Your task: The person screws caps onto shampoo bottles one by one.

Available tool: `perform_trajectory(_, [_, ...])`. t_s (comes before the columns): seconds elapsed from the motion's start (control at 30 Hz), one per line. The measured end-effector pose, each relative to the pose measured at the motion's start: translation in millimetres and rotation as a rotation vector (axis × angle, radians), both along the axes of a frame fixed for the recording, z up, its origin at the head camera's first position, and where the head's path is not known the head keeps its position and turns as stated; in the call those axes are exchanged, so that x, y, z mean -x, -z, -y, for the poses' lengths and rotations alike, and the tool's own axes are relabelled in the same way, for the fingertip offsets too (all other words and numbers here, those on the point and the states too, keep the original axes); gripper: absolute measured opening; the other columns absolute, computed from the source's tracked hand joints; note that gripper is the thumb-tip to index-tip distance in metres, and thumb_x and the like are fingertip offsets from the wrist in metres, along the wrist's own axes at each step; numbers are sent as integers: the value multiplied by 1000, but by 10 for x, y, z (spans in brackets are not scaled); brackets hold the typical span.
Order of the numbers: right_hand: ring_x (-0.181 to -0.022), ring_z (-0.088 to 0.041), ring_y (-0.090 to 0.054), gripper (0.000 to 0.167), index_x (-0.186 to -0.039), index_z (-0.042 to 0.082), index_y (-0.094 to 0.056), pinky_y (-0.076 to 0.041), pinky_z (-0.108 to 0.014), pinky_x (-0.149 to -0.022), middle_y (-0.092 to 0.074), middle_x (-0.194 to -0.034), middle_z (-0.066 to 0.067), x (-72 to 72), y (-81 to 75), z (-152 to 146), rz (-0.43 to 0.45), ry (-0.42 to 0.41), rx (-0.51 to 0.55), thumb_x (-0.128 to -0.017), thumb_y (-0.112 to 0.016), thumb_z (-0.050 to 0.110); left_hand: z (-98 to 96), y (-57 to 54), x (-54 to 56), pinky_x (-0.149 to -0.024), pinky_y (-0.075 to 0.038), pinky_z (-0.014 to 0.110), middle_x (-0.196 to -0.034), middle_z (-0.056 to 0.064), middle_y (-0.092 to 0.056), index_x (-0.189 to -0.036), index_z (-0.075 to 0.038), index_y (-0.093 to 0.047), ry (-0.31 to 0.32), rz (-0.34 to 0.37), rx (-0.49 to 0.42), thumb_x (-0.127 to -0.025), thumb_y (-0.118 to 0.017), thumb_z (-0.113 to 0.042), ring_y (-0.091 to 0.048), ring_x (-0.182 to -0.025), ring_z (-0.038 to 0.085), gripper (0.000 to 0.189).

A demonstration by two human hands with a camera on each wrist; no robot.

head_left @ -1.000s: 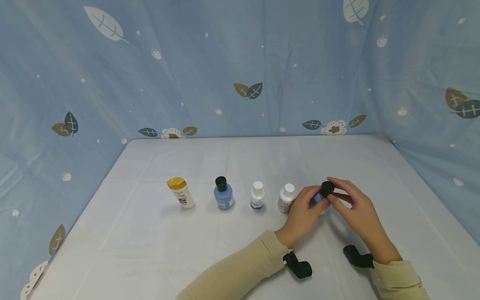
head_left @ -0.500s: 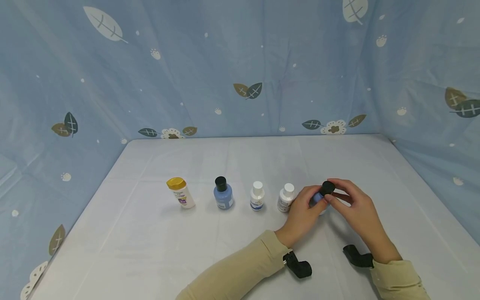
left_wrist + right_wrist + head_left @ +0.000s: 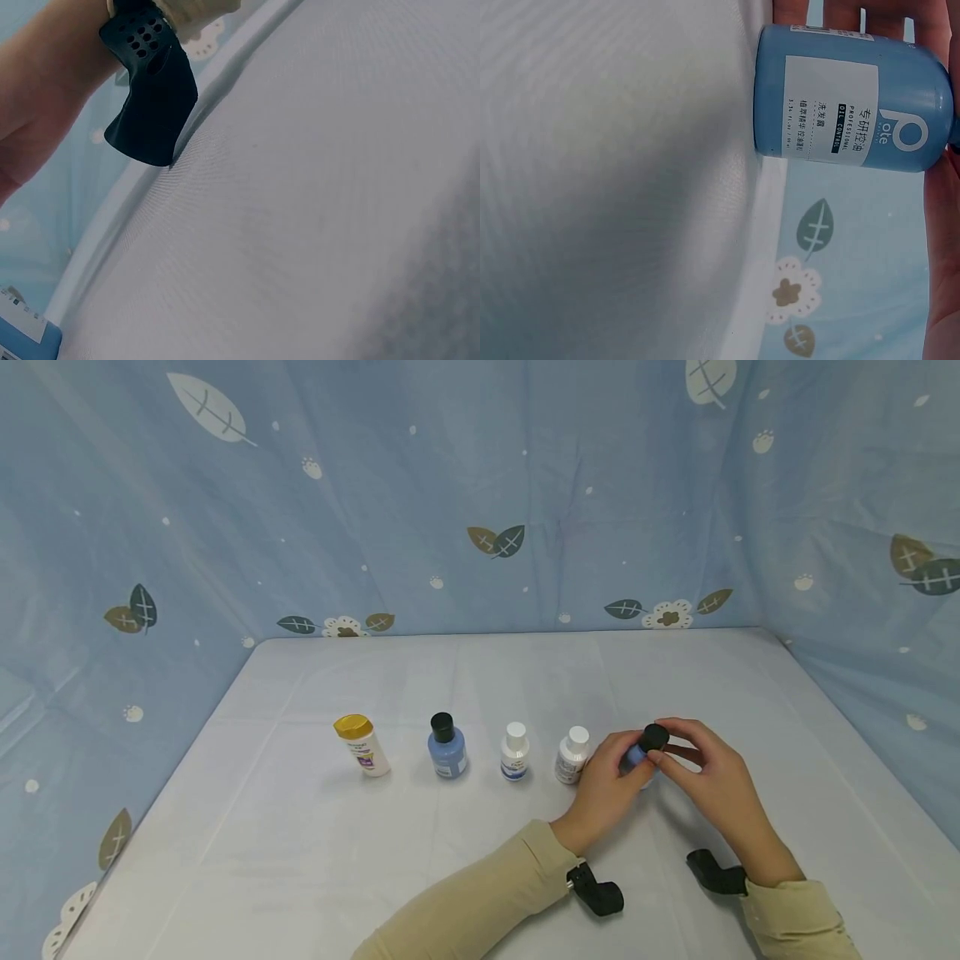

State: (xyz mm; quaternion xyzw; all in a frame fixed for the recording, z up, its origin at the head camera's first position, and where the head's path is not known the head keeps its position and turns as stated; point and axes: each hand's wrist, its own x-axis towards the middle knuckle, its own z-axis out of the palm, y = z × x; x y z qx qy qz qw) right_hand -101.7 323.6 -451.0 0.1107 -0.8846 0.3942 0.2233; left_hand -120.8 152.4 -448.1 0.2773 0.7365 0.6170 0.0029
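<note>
At the right end of a row of bottles, my left hand (image 3: 606, 789) grips the body of a blue shampoo bottle (image 3: 829, 97) that stands upright on the table. My right hand (image 3: 711, 781) pinches its black cap (image 3: 655, 737) between thumb and fingers; the cap sits at the bottle's top. Much of the bottle is hidden by the left hand in the head view, while the right wrist view shows its white label. Close beside the left hand's knuckles is a white bottle (image 3: 572, 756) with a white cap; I cannot tell whether they touch.
Further left stand another small white bottle (image 3: 514, 753), a second blue bottle (image 3: 447, 750) with a black cap, and a cream bottle (image 3: 365, 752) with a gold cap. A white cloth covers the table (image 3: 300, 852). Blue patterned curtain (image 3: 420, 485) encloses the back and sides.
My right thumb has shifted slightly left along the cap's near side, and the right fingers have moved a little. The left hand and the other bottles stay in place.
</note>
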Motion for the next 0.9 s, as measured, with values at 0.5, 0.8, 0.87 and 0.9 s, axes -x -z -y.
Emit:
perform_trajectory(0.5, [-96, -8, -55, 47, -122, 19, -52, -43, -28, -81, -55, -116, -1, -174, -388, 217, 127, 83, -29, -79, -69, 24, -19, 25, 8, -88, -38, 21, -117, -9, -49, -122, -21, -50, -12, -19, 40, -88, -55, -25, -45, -106, 1, 35])
perform_trajectory(0.8, [-102, 0, -48, 48, -122, 13, -53, -38, -9, -81, -53, -116, -2, -172, -413, 248, 61, -8, 0, -77, -70, 9, -17, 37, 13, -89, -37, 22, -122, -7, -46, -129, -22, -42, -1, -42, 47, -87, -56, -25, -44, -108, 3, 45])
perform_trajectory(0.87, [-101, -3, -50, 47, -122, 12, -53, -38, -10, -80, -53, -116, -2, -165, -397, 237, 55, -10, 0, -77, -69, 10, -17, 33, 13, -90, -37, 22, -123, -6, -45, -130, -22, -40, 0, -53, 43, -87, -56, -24, -43, -109, 3, 46])
perform_trajectory(0.9, [-100, -5, -52, 47, -122, 13, -53, -39, -10, -80, -53, -116, -3, -163, -388, 231, 54, -3, -4, -78, -69, 11, -19, 32, 13, -90, -36, 22, -124, -6, -45, -130, -21, -40, 0, -61, 42, -87, -56, -24, -43, -110, 3, 46])
